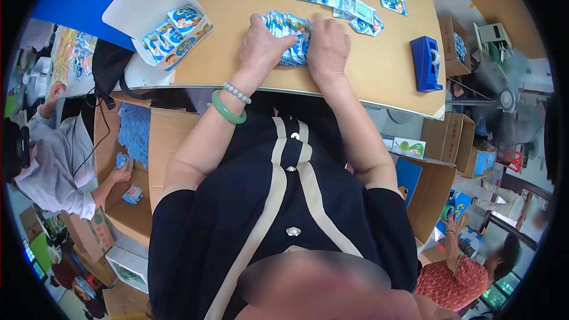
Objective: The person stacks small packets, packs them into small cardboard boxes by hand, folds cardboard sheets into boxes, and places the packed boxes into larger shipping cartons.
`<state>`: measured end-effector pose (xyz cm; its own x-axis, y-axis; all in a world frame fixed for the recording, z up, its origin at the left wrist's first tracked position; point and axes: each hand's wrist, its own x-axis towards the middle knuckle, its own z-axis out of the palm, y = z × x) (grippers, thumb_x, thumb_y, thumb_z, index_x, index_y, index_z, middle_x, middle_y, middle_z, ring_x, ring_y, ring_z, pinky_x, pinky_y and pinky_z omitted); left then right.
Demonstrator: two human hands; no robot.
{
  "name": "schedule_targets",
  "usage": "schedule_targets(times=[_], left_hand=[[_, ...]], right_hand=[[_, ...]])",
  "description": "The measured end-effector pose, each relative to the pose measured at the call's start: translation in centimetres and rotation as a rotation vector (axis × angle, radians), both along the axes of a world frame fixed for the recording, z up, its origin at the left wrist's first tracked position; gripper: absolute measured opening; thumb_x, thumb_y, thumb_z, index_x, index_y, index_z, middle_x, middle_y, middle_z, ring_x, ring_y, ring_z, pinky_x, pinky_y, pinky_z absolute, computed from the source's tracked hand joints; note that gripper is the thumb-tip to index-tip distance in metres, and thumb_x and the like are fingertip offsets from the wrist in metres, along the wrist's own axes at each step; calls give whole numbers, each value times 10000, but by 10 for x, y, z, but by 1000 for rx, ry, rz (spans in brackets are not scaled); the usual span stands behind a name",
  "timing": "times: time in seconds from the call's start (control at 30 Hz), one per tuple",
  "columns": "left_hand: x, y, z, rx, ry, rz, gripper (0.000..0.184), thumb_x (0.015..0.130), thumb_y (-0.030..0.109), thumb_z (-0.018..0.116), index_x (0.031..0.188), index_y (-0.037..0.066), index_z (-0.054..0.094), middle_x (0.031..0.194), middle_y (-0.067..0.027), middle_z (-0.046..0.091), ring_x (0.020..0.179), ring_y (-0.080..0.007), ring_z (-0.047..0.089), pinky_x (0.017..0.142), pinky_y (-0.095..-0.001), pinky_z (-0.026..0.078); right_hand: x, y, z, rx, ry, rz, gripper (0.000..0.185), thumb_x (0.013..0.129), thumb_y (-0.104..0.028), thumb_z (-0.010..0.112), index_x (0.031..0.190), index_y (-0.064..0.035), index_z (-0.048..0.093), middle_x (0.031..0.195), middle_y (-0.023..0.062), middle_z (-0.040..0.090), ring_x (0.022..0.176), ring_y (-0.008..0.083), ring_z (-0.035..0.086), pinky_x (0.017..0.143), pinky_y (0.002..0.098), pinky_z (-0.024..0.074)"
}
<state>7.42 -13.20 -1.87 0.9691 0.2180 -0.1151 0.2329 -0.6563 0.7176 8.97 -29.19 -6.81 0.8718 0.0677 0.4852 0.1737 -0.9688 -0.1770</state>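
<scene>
A row of glossy blue-and-white plastic packets [284, 24] is bunched upright between the hands on a tan tabletop [219, 41]. It is gripped by the left hand [258, 50] and flanked by the right hand [329, 50], whose blurred finger closure cannot be told; alignment seems intended. Left of the hands, an open white cardboard box [189, 44] is stocked with similar packets. Beyond and right, loose packets [355, 6] are heaped, seemingly for easy reach; farther right, a blue plastic tape dispenser [422, 65] is placed.

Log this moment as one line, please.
left hand: thumb over row of blue-white packets | right hand: at row's right end | surface: tan tabletop | nearby: open white cardboard box, blue tape dispenser
</scene>
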Motion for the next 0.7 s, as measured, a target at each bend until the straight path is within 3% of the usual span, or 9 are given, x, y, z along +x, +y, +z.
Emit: schedule_targets(times=[0.1, 0.2, 0.23, 0.33, 0.37, 0.47, 0.6, 0.7], left_hand=[[-3, 2, 5, -6, 1, 13, 780, 634, 424, 833, 1138, -25, 442, 1064, -256, 657, 985, -416, 654, 819, -484, 529], [-3, 1, 0, 1, 15, -23, 805, 654, 435, 840, 1169, -34, 436, 1056, -244, 659, 965, -380, 671, 808, -449, 540], [-4, 3, -8, 0, 23, -18, 805, 654, 435, 840, 1169, -34, 436, 1056, -244, 659, 965, -380, 671, 808, -449, 540], [1, 6, -35, -459, -120, -94, 647, 769, 347, 799, 1170, -55, 491, 1022, -189, 679, 916, -284, 691, 768, -376, 558], [3, 12, -32, -459, -116, -92, 647, 769, 347, 799, 1170, -55, 491, 1022, -189, 679, 916, -284, 691, 768, -376, 558], [9, 44, -17, -1098, 227, -261, 389, 900, 216, 685, 1141, -63, 562, 993, -121, 690, 879, -178, 685, 737, -300, 560], [8, 57, -21, -830, 173, -269, 288, 972, 212, 601, 1134, -25, 620, 1003, -60, 690, 888, -80, 641, 783, -264, 533], [6, 50, -23, -881, 174, -259, 276, 976, 213, 596, 1134, -12, 621, 1000, -55, 692, 895, -80, 641, 806, -259, 528]], right_hand=[[-16, 9, 11, 36, 66, -83, 241, 956, -240, 560, 1101, -55, 613, 908, 169, 630, 878, 365, 629, 746, 468, 494], [-38, -1, 19, 536, 304, 105, 317, 941, -239, 583, 1188, -41, 596, 1015, 165, 617, 970, 358, 620, 810, 443, 500], [-44, 1, 20, 534, 312, 107, 317, 941, -239, 583, 1188, -41, 596, 1015, 165, 617, 970, 358, 620, 810, 443, 500], [-56, 7, 25, 415, 290, 150, 331, 944, -230, 577, 1213, -40, 608, 1070, 174, 602, 1009, 350, 607, 839, 404, 500], [-56, 6, 25, 415, 294, 150, 331, 944, -230, 577, 1213, -40, 608, 1070, 174, 602, 1009, 350, 607, 839, 404, 500], [-52, -3, 26, 386, 368, 107, 342, 931, -219, 604, 1220, -38, 622, 1064, 172, 596, 984, 321, 616, 853, 387, 494], [-50, -6, 32, 539, 467, 125, 372, 911, -204, 640, 1236, -25, 619, 1101, 162, 603, 1005, 290, 618, 881, 382, 493], [-53, -12, 18, 510, 375, 212, 430, 894, -207, 668, 1268, -11, 591, 1144, 165, 602, 1034, 284, 611, 908, 382, 487]])
